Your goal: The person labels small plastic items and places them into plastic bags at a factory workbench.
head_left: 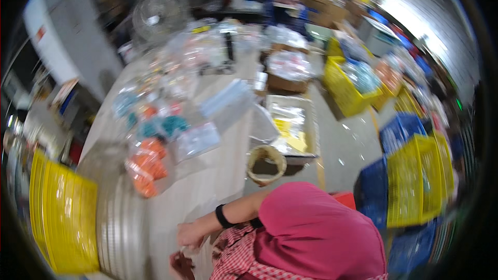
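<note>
My right hand [191, 235] is low over the pale table [207, 189], reaching in from a pink sleeve [316, 223], with a black band [223, 217] on the wrist. Its fingers are curled closed; something small and whitish shows at them, too blurred to name. Just below is a dark reddish-brown shape [181, 265], also smeared. My left hand cannot be made out. Farther up the table lie a clear bag of orange pieces [148, 166], teal pieces in clear plastic [168, 127] and a flat clear bag [198, 141].
Yellow crates [62, 212] stand at the left. A roll of tape [266, 165] and a white tray [314, 124] with silver and yellow packets are beside the table's right edge. More yellow crates [415, 181] and blue crates [371, 186] stand right. A fan [160, 16] is behind.
</note>
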The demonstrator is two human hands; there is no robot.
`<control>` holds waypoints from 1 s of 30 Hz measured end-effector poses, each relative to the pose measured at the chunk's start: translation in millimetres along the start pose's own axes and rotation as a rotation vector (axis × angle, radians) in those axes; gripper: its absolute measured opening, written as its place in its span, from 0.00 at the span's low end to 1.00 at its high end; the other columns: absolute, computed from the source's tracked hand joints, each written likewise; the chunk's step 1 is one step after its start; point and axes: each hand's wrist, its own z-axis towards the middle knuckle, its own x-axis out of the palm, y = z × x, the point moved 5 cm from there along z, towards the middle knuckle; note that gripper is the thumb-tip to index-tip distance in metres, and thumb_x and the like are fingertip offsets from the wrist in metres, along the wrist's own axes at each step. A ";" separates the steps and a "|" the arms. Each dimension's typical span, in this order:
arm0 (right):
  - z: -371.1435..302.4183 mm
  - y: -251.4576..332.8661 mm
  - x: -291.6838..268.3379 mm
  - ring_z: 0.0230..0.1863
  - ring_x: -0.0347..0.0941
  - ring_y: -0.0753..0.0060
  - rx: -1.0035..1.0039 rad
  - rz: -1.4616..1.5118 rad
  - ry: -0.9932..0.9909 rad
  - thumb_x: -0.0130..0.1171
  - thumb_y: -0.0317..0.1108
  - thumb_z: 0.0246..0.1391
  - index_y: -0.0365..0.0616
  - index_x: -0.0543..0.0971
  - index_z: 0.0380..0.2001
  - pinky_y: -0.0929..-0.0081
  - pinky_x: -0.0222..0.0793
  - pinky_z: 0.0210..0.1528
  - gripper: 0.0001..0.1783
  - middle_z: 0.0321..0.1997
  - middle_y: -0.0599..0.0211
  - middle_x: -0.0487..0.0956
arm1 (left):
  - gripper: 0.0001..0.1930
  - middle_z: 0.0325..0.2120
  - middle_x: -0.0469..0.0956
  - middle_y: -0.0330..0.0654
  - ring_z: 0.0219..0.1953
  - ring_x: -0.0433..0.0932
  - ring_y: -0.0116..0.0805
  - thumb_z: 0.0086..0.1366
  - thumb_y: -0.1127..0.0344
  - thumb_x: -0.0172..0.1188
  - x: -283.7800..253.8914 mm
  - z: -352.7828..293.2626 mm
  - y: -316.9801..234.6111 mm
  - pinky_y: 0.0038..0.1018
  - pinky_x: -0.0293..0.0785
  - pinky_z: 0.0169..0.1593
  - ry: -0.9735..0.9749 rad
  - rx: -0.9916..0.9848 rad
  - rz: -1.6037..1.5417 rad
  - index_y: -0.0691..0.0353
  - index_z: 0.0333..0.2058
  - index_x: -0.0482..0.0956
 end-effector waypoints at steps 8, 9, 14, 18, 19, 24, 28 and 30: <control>-67.7 -58.6 23.9 0.44 0.76 0.61 0.221 -0.075 0.050 0.64 0.43 0.41 0.55 0.81 0.38 0.43 0.58 0.54 0.17 0.39 0.69 0.80 | 0.14 0.31 0.83 0.50 0.31 0.81 0.46 0.62 0.54 0.62 64.3 70.9 -31.5 0.46 0.76 0.35 0.453 0.187 0.331 0.55 0.41 0.79; -78.6 -63.3 20.4 0.45 0.76 0.62 0.252 -0.024 0.019 0.65 0.44 0.41 0.57 0.81 0.40 0.43 0.57 0.54 0.19 0.40 0.69 0.80 | 0.14 0.31 0.83 0.50 0.31 0.81 0.46 0.62 0.54 0.62 71.5 75.9 -35.8 0.46 0.76 0.35 0.490 0.214 0.365 0.56 0.41 0.79; -118.6 -84.3 35.5 0.45 0.76 0.60 0.357 -0.084 -0.165 0.67 0.47 0.41 0.59 0.81 0.45 0.49 0.66 0.49 0.24 0.42 0.69 0.80 | 0.15 0.31 0.82 0.51 0.31 0.81 0.47 0.61 0.55 0.62 118.2 88.2 -61.9 0.45 0.76 0.35 0.663 0.362 0.520 0.56 0.41 0.78; -132.7 -83.1 25.3 0.44 0.77 0.59 0.450 -0.109 -0.198 0.67 0.46 0.40 0.58 0.82 0.41 0.57 0.72 0.40 0.21 0.41 0.70 0.81 | 0.15 0.30 0.82 0.51 0.31 0.80 0.48 0.61 0.55 0.61 141.1 90.1 -75.6 0.45 0.76 0.35 0.724 0.458 0.611 0.57 0.42 0.78; -137.1 -82.7 22.1 0.44 0.77 0.59 0.459 -0.116 -0.203 0.67 0.46 0.40 0.58 0.82 0.41 0.57 0.72 0.40 0.21 0.41 0.70 0.81 | 0.15 0.30 0.82 0.52 0.31 0.80 0.48 0.61 0.55 0.61 142.6 90.1 -77.7 0.45 0.76 0.35 0.728 0.477 0.631 0.57 0.42 0.78; -168.1 -77.7 -1.4 0.38 0.78 0.61 0.455 -0.193 -0.378 0.62 0.37 0.43 0.56 0.83 0.34 0.58 0.71 0.36 0.11 0.36 0.71 0.82 | 0.15 0.29 0.81 0.52 0.32 0.80 0.49 0.61 0.56 0.61 131.5 88.8 -80.6 0.44 0.76 0.35 0.697 0.541 0.711 0.57 0.42 0.78; -178.1 -89.4 -2.9 0.44 0.75 0.63 0.576 -0.091 -0.245 0.58 0.38 0.50 0.56 0.80 0.31 0.56 0.69 0.38 0.05 0.35 0.73 0.78 | 0.15 0.29 0.81 0.53 0.32 0.80 0.49 0.61 0.56 0.61 117.5 85.2 -72.7 0.44 0.76 0.35 0.626 0.559 0.739 0.58 0.42 0.78; -184.6 -86.8 -12.3 0.40 0.75 0.60 0.561 -0.161 -0.323 0.59 0.39 0.49 0.53 0.79 0.27 0.57 0.69 0.38 0.05 0.31 0.70 0.78 | 0.15 0.29 0.81 0.53 0.32 0.80 0.50 0.61 0.56 0.61 109.3 82.0 -66.2 0.43 0.75 0.35 0.587 0.560 0.749 0.58 0.42 0.78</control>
